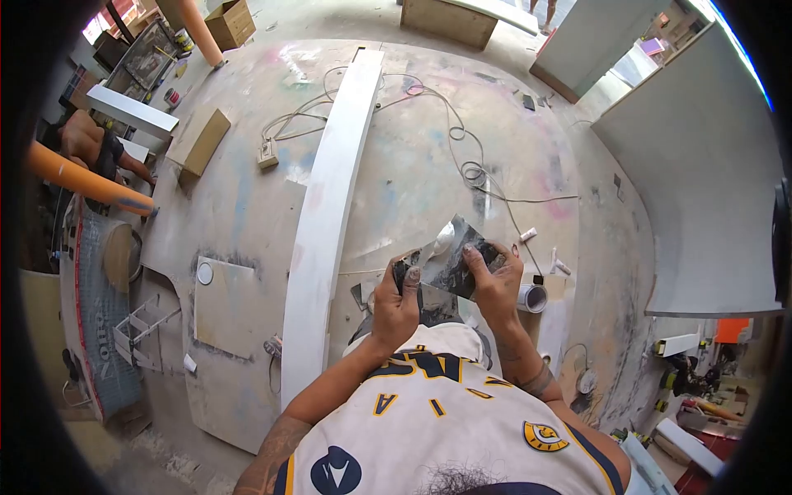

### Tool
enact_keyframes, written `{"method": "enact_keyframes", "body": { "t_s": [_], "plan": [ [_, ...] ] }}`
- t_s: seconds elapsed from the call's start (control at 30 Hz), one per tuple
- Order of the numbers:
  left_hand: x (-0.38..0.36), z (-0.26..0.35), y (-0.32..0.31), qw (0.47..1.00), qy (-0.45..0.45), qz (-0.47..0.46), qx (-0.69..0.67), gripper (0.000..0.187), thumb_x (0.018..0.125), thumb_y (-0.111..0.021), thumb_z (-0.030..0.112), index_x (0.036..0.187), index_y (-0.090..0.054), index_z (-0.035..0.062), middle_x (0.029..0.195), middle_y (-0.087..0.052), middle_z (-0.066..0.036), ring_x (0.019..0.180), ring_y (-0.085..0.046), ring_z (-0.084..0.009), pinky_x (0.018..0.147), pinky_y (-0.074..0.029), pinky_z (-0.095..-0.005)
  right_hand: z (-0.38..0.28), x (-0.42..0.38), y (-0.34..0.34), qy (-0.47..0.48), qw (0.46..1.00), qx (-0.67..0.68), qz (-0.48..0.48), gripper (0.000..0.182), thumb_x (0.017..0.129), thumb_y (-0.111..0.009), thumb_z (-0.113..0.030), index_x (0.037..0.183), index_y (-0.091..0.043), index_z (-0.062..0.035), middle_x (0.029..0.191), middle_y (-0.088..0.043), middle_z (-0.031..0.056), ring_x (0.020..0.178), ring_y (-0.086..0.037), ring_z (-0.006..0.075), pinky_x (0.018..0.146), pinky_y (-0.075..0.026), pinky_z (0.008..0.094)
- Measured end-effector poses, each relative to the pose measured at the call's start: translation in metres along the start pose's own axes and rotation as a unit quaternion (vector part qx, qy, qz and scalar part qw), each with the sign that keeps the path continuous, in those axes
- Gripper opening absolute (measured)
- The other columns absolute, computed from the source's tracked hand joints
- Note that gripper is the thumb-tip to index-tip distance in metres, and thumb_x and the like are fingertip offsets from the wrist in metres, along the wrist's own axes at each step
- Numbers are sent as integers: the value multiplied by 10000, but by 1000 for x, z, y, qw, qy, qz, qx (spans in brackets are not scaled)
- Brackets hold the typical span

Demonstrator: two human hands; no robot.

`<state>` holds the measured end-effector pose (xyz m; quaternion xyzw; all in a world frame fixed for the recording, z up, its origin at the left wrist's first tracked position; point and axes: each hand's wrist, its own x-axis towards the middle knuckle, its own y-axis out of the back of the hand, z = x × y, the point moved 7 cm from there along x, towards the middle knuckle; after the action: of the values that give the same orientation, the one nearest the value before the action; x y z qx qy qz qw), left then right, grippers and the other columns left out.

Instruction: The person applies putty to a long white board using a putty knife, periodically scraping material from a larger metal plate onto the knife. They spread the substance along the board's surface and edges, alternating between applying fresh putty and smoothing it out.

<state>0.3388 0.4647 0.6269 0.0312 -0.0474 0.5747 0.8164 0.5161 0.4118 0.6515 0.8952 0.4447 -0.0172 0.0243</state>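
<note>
Close in front of my body, my right hand (492, 279) grips a flat, dark-smeared putty plate (450, 271), its thumb pressed on the upper face. A lump of white putty (443, 240) lies near the plate's far corner. My left hand (396, 305) is closed around a dark-stained flat spreader (403, 266), thumb upright along it. The spreader's edge comes right up to the plate's left side. To the left of my hands runs a long white board (337, 198). Beside my right wrist lies a white roll (532, 298).
A looped cable (474, 171) runs across the stained work surface to a socket box (267, 154). A brown block (200, 142) and a square panel (224, 309) lie left. Another person (87, 144) bends at far left, near an orange pole (91, 177). A curved grey panel (701, 165) stands right.
</note>
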Motion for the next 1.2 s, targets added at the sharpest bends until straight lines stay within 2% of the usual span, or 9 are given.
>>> {"method": "enact_keyframes", "body": {
  "t_s": [0.2,0.3,0.33,0.4,0.53,0.67,1.07,1.13,1.2],
  "plan": [
    [10,-19,-32,989,56,-139,6,230,1018,-498,91,1214,-587,11,804,-611,-45,714,-496,-93,624,-427,-276,-16,77,19,72,992,33,98,156,934,-677,-109,947,-678,46,814,-671,13,716,-586,71,670,-477,217],
    [37,-57,-19,993,117,27,10,256,1040,-509,210,1150,-600,-2,808,-570,-26,711,-482,-95,625,-428,-275,-20,92,33,96,990,71,81,212,961,-623,-111,1062,-650,74,924,-669,60,796,-592,97,705,-484,234],
    [53,-72,-29,936,238,72,-248,286,1052,-472,243,1169,-581,5,876,-619,-56,764,-580,-126,701,-503,-310,-20,96,38,120,986,104,59,239,968,-596,-104,1107,-636,86,968,-666,92,825,-599,125,720,-490,254],
    [78,-57,-47,816,373,47,-439,294,1049,-467,237,1227,-544,15,978,-657,-89,887,-669,-195,809,-564,-378,-53,86,33,418,898,-137,-17,286,946,-538,-97,1143,-625,91,1088,-621,209,865,-639,294,749,-523,383],
    [106,-72,-83,731,365,-27,-576,397,1051,-446,313,1317,-505,25,1120,-665,-161,982,-688,-282,873,-580,-442,-70,72,5,676,654,-200,-274,334,921,-635,-406,1181,-669,-200,1216,-638,33,910,-586,188,749,-511,315],
    [141,-50,-109,809,277,-4,-519,415,1057,-430,304,1368,-454,32,1221,-617,-172,1080,-659,-293,894,-575,-436,-49,125,19,628,640,-357,-263,450,879,-662,-306,1316,-614,-213,1291,-601,6,916,-560,175,726,-489,304],
    [165,-73,-149,765,272,158,-561,358,1037,-488,274,1333,-510,74,1193,-640,-124,1026,-670,-271,886,-559,-416,40,251,81,480,560,-503,-450,499,851,-679,-267,1319,-572,-131,1200,-607,34,937,-581,174,721,-458,315],
    [169,-84,-119,827,237,272,-431,309,1033,-501,239,1284,-544,64,1162,-648,-103,1051,-657,-246,906,-550,-393,47,255,82,459,605,-475,-445,428,847,-689,-247,1237,-594,-97,1130,-628,53,937,-595,212,738,-463,345],
    [168,-121,-106,844,221,343,-349,263,1035,-501,204,1225,-571,36,1142,-646,-90,1034,-639,-198,900,-533,-354,39,267,83,384,733,-417,-377,355,844,-697,-180,1166,-600,-64,1069,-645,75,906,-604,248,723,-479,374]
  ]
}}
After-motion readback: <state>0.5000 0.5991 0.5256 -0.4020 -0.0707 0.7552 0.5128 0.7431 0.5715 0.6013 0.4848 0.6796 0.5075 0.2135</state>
